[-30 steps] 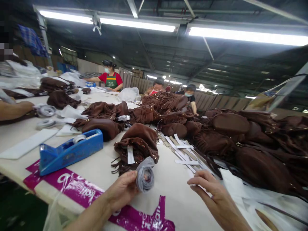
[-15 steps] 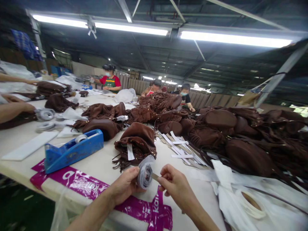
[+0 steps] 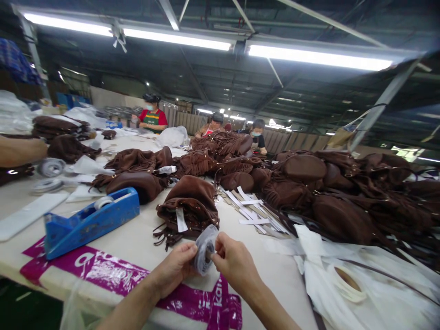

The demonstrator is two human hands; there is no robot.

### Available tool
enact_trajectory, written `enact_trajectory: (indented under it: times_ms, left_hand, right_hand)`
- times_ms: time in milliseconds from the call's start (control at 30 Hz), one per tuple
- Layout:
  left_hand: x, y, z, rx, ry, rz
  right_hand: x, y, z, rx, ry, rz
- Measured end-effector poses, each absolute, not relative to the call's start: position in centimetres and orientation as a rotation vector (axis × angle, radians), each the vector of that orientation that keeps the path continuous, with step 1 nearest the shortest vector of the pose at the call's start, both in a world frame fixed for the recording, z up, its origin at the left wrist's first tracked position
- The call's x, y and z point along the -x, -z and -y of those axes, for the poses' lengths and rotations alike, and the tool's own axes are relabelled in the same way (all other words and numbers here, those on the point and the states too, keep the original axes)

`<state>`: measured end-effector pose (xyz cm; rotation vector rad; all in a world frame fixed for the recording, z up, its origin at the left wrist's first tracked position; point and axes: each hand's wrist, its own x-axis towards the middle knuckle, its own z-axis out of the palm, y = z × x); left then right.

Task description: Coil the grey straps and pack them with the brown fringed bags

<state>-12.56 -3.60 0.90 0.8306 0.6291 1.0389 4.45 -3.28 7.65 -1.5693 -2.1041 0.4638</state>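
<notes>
A coil of rolled strap in clear plastic wrap (image 3: 203, 256) stands on edge, with my left hand (image 3: 178, 268) gripping its left side between thumb and fingers. From the right, my right hand (image 3: 233, 261) pinches a small tan strip, mostly hidden by the fingertips, against the coil's open middle. Just behind the coil lies a dark brown fringed suede bag (image 3: 192, 197), a white tag (image 3: 181, 220) hanging from its opening. Purple printed tape (image 3: 113, 270) runs along the table under my forearms.
To the left is a blue tape dispenser (image 3: 92, 222), with wrapped coils (image 3: 51, 167) beyond it. Brown bags (image 3: 299, 174) are heaped at the back and right. Paper strips (image 3: 250, 211) and a tape roll (image 3: 349, 283) lie rightward. A co-worker's arm (image 3: 20, 151) reaches in at left.
My right hand has moved left to the coil, bringing the tan strip from beside it into its middle. My left hand keeps its hold. The view has shifted slightly right.
</notes>
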Motion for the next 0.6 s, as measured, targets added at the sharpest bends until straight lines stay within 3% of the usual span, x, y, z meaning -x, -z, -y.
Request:
enact_trajectory:
  times_ms: [367, 600]
  left_hand:
    - [11.5, -0.7, 3.7, -0.963, -1.074, -0.598]
    - [11.8, -2.2, 4.3, -1.456, -1.093, -1.018]
  right_hand:
    - [-4.6, -5.7, 2.8, 1.529, -1.033, 1.751]
    - [-5.1, -3.8, 2.9, 1.237, -1.429, 1.551]
